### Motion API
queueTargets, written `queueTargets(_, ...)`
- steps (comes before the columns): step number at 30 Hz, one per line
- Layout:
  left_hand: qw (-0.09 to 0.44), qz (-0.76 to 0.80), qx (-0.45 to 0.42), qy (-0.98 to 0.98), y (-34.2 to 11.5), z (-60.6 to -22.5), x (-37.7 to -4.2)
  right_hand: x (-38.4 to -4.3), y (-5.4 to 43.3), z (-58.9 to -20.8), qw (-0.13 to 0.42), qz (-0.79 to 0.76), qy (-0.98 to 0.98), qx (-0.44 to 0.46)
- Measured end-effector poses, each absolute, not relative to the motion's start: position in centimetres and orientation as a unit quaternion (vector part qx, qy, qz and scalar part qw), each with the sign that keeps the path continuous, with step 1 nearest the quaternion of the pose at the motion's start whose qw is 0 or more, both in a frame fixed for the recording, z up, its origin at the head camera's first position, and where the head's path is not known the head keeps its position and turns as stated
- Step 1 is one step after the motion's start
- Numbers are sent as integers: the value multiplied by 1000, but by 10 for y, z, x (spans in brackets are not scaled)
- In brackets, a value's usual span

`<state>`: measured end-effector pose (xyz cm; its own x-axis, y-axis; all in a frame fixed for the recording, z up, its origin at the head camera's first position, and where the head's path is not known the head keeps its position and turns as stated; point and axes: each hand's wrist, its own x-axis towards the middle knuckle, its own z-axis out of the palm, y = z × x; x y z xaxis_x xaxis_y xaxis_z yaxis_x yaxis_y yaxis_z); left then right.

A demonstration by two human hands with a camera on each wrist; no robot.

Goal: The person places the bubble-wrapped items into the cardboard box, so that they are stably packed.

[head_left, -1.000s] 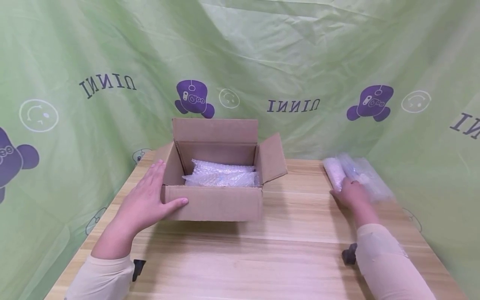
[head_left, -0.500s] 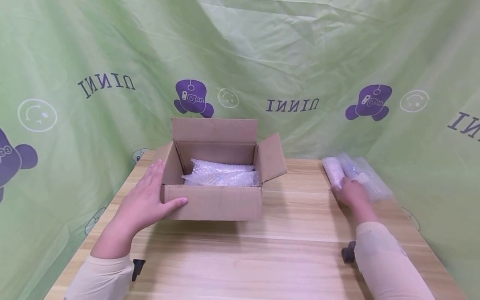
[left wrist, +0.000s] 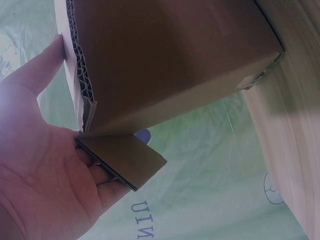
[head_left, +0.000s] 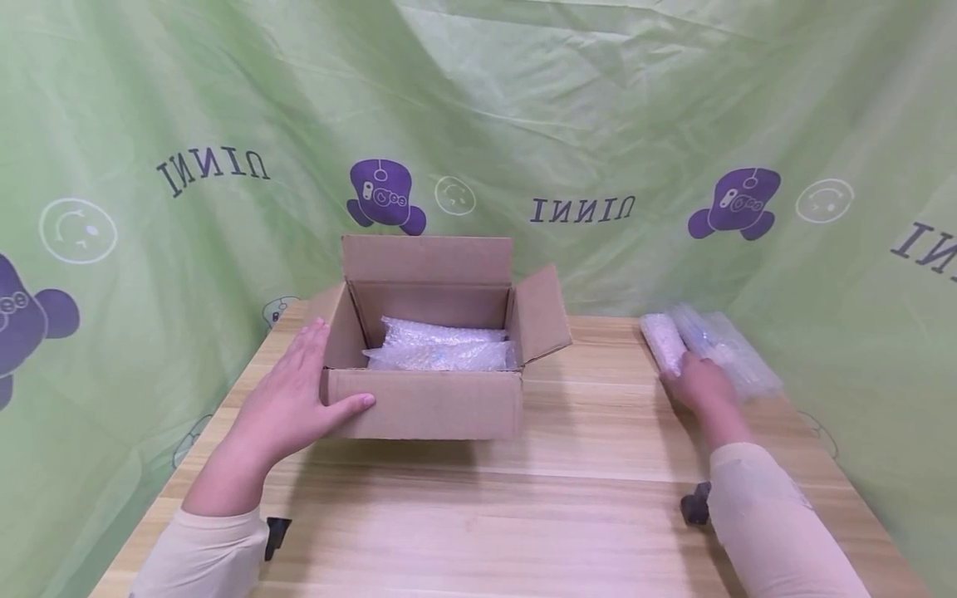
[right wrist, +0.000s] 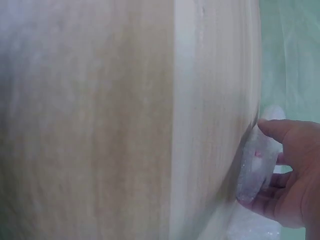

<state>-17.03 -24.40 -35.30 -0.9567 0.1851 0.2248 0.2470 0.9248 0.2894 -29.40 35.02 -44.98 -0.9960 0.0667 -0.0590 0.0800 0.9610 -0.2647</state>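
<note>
My left hand (head_left: pixel 287 407) lies against the front left corner of an open cardboard box (head_left: pixel 429 407). Its thumb rests on the front flap and its straight fingers lie along the left side flap (left wrist: pixel 125 159). Two bubble-wrapped packages, one at the back (head_left: pixel 441 332) and one in front (head_left: pixel 441 357), lie inside the box. At the table's far right, my right hand (head_left: pixel 703 386) grips the near end of a slim bubble-wrapped package (head_left: pixel 663 336). In the right wrist view, thumb and fingers are on either side of this package (right wrist: pixel 257 162); its contents cannot be made out.
More clear plastic wrapping (head_left: pixel 740 353) lies right beside the gripped package. Black clip-like pieces, one left (head_left: pixel 277 536) and one right (head_left: pixel 696 505), sit by the forearms. A green printed curtain (head_left: pixel 478 108) hangs round the wooden table (head_left: pixel 478 515).
</note>
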Motion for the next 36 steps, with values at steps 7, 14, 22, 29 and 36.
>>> queueTargets(7,100,-158,-115,-976,-242,-354,-171,-294,356,-449,22,-160,986,45)
queueTargets(14,98,-160,-112,-976,-243,-353,-170,-293,351,-428,-9,-183,983,32)
queueTargets(22,97,-159,-110,-976,-243,-354,-170,-291,340,-403,-54,-193,980,0)
queueTargets(29,97,-159,-104,-977,-244,-356,-171,-289,320,-367,-102,-205,972,-53)
queueTargets(36,94,-160,-104,-977,-244,-354,-170,-278,294,-327,-111,-225,965,-70)
